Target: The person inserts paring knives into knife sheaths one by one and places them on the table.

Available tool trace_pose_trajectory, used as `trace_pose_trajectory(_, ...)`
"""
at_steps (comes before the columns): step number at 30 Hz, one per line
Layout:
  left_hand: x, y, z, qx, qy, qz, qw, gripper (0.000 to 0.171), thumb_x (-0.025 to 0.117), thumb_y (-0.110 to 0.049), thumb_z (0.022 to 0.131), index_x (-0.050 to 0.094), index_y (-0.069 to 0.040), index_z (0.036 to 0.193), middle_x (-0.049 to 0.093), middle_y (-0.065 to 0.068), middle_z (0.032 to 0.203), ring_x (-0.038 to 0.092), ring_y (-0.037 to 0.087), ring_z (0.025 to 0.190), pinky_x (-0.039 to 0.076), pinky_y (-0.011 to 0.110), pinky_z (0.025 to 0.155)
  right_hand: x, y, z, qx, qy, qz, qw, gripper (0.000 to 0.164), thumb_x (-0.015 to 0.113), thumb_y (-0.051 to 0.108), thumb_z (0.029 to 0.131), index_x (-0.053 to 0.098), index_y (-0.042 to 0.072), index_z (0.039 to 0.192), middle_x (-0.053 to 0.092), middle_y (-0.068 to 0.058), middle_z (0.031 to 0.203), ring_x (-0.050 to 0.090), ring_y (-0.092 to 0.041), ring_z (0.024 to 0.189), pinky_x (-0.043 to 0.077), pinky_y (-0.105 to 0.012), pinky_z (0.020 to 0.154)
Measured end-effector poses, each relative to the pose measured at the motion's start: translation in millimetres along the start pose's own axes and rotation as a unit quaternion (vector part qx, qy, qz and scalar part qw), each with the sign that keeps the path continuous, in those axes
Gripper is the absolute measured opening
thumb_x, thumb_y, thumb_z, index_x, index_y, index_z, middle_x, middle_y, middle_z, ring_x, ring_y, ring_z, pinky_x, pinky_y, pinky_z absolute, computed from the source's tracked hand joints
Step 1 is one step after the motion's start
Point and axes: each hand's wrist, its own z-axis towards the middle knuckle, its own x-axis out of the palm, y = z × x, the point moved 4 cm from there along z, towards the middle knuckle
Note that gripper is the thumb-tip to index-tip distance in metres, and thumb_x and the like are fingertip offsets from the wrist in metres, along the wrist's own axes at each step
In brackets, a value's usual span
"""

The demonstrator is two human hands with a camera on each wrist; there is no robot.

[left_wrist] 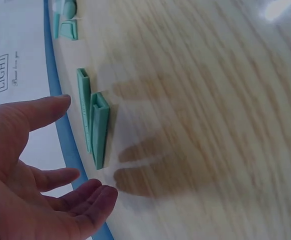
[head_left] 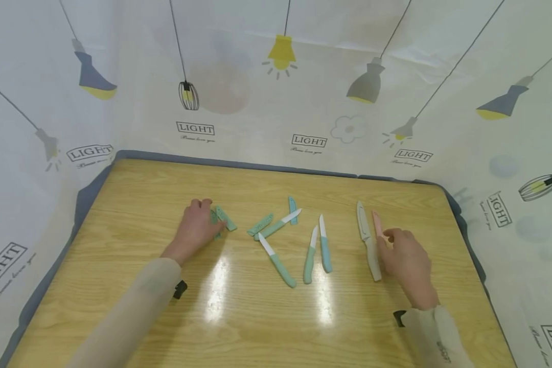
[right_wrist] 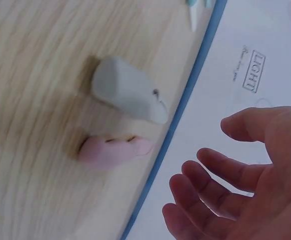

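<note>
Two green sheaths (left_wrist: pixel 99 135) lie at the left of the wooden table (head_left: pixel 267 327), side by side and seemingly touching. Left hand (head_left: pixel 197 223) just beside them: open, thumb spread from loosely bent fingers, nothing held. Right hand (head_left: pixel 407 258), at the table's right, likewise relaxed and unladen, close to the pink knife (right_wrist: pixel 113 151). Judgement: both sides look to be at the reaching stage. Left is best served by pinching one sheath across its long edges, so that its neighbour is not dragged along; right by taking the pink handle alone, clear of the white knife (head_left: pixel 373 260) on its left, and lifting rather than sliding. Forearms best kept off the bare-bladed green knives (head_left: pixel 278 263) and blue knife (head_left: pixel 325 248) between the hands, blades toward the far side. Sheaths: slim, flat, tapering, hollow mouths visible at one end in the left wrist view. Pink knife: smooth, rounded handle end, small dark slits, somewhat blurred; a flat pink far part, no bare blade seen.
</note>
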Motion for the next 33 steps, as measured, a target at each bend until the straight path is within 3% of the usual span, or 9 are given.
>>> trace_pose_trajectory(10, 3.9, 7.8, 2.1, 0.008, -0.013, 0.040, 0.9991, 0.078, 0.070, -0.032, 0.086, 0.037, 0.013, 0.141, 0.037, 0.033, 0.130, 0.039, 0.046, 0.118, 0.045, 0.053, 0.096, -2, 18, -8, -0.043, -0.024, 0.011, 0.999, 0.050, 0.042, 0.041, 0.099, 0.061, 0.002, 0.124, 0.060, -0.016, 0.113, 0.059, -0.031, 0.093, 0.052, -0.046, 0.066)
trace_pose_trajectory(20, -0.2, 7.9, 1.8, 0.013, 0.001, 0.032, 0.9994, 0.063, 0.068, -0.011, 0.088, 0.040, 0.014, 0.137, 0.047, 0.032, 0.120, 0.054, 0.038, 0.099, 0.052, 0.047, 0.085, 4, 27, -8, -0.068, -0.004, 0.041, 0.997, 0.049, 0.051, 0.042, 0.096, 0.063, 0.002, 0.122, 0.062, -0.017, 0.112, 0.060, -0.029, 0.093, 0.053, -0.040, 0.063)
trace_pose_trajectory(25, -2.9, 4.0, 0.5, 0.035, -0.011, 0.041, 0.9985, 0.031, 0.064, -0.002, 0.085, 0.055, 0.010, 0.112, 0.054, 0.024, 0.101, 0.053, 0.033, 0.088, 0.052, 0.043, 0.074, 8, 35, -10, -0.074, 0.024, 0.053, 0.996, 0.051, 0.051, 0.043, 0.096, 0.061, 0.002, 0.125, 0.060, -0.018, 0.117, 0.059, -0.032, 0.098, 0.054, -0.044, 0.069)
trace_pose_trajectory(29, -2.1, 5.6, 0.9, 0.046, -0.022, 0.040, 0.9979, 0.011, 0.062, 0.004, 0.079, 0.056, 0.002, 0.088, 0.053, 0.016, 0.086, 0.050, 0.029, 0.082, 0.049, 0.039, 0.068, 13, 42, -11, -0.089, 0.030, 0.052, 0.994, 0.047, 0.054, 0.037, 0.096, 0.061, 0.001, 0.125, 0.061, -0.019, 0.119, 0.059, -0.035, 0.103, 0.053, -0.049, 0.076)
trace_pose_trajectory(33, -0.9, 12.3, -0.3, 0.037, -0.037, 0.021, 0.9984, 0.036, 0.063, 0.003, 0.077, 0.061, 0.012, 0.111, 0.057, 0.025, 0.100, 0.054, 0.035, 0.093, 0.052, 0.045, 0.079, 17, 49, -13, -0.109, 0.017, 0.051, 0.993, 0.044, 0.058, 0.035, 0.094, 0.063, 0.001, 0.122, 0.064, -0.018, 0.115, 0.060, -0.033, 0.100, 0.053, -0.049, 0.077)
